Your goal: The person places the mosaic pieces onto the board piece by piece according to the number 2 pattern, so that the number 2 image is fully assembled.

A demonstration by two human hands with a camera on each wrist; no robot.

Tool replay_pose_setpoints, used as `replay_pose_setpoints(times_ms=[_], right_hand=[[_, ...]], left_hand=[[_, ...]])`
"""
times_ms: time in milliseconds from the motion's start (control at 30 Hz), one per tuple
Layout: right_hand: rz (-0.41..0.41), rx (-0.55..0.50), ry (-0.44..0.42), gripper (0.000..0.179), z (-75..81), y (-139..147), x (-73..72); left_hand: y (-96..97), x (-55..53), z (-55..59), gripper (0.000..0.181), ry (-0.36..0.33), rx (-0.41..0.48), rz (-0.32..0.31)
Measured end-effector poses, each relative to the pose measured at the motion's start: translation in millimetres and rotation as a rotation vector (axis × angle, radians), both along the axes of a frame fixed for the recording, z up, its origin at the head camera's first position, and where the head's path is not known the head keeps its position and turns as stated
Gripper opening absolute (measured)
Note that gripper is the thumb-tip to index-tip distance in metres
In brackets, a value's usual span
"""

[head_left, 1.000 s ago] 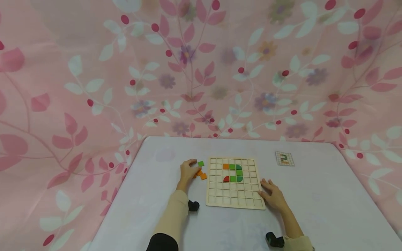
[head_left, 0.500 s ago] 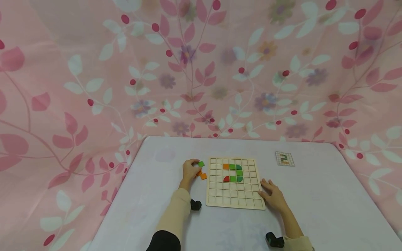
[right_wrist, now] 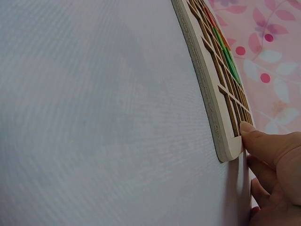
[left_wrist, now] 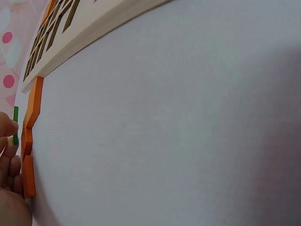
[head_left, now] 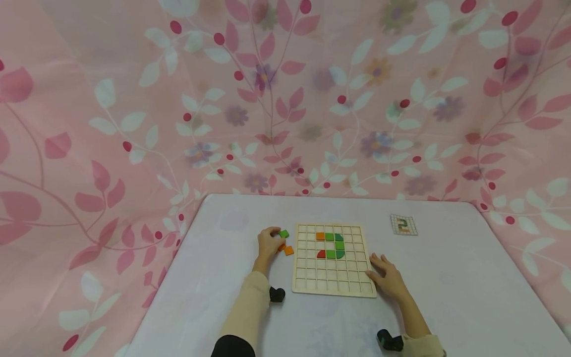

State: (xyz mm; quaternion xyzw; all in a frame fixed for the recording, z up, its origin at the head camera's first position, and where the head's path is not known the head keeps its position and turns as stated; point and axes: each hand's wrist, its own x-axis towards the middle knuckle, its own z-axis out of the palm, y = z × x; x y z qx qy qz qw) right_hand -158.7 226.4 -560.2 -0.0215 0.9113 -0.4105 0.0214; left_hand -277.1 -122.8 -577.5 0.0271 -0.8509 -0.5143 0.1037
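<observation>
My left hand (head_left: 268, 243) is at the left of the wooden grid board (head_left: 314, 286), with thumb and forefinger pinching a green square tile (head_left: 284, 233). In the left wrist view, the green tile (left_wrist: 16, 125) shows edge-on between the fingertips. Below that hand lie several orange tiles (head_left: 289, 251), partly covered by it. My right hand (head_left: 389, 279) rests at the board's right edge, thumb on the rim and fingers spread along the side; the right wrist view shows the thumb (right_wrist: 249, 129) on the rim near a corner. Orange, green and red tiles set in the grid form a curved shape.
A small pattern card (head_left: 404, 225) with a grid and a coloured figure lies at the back right of the white table (head_left: 464, 277). Behind the table hangs a pink floral cloth (head_left: 285, 124). Black devices (head_left: 390, 341) are strapped near both wrists.
My left hand has shifted slightly right from over the orange tiles and taken hold of the green tile, which now sits a little turned. The right hand and board have stayed put.
</observation>
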Motion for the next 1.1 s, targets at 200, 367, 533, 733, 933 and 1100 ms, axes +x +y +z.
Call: replay_pose_setpoints(times_ms=[200, 367, 533, 733, 933, 1100], right_hand=[[0.006, 0.001, 0.011, 0.052, 1.4, -0.9, -0.4], [0.011, 0.008, 0.011, 0.053, 0.4, 0.8, -0.4], [0.008, 0.018, 0.003, 0.053, 0.5, 1.5, -0.2], [0.008, 0.016, -0.009, 0.053, 1.7, 0.6, 0.3], [0.008, 0.014, -0.002, 0.053, 0.9, 0.5, 0.4], [0.009, 0.004, 0.002, 0.053, -0.4, 1.5, -0.1]], left_hand=[[4.1, 15.4, 5.4, 0.029, 0.051, 0.041, -0.037], [10.2, 28.5, 12.3, 0.026, 0.115, 0.103, -0.048], [16.7, 36.9, 17.4, 0.024, 0.173, 0.152, -0.114], [26.1, 47.1, 16.1, 0.024, 0.209, 0.152, -0.203], [40.4, 62.2, 18.8, 0.026, 0.158, 0.153, -0.278], [51.6, 76.1, 35.0, 0.025, 0.187, 0.188, -0.354]])
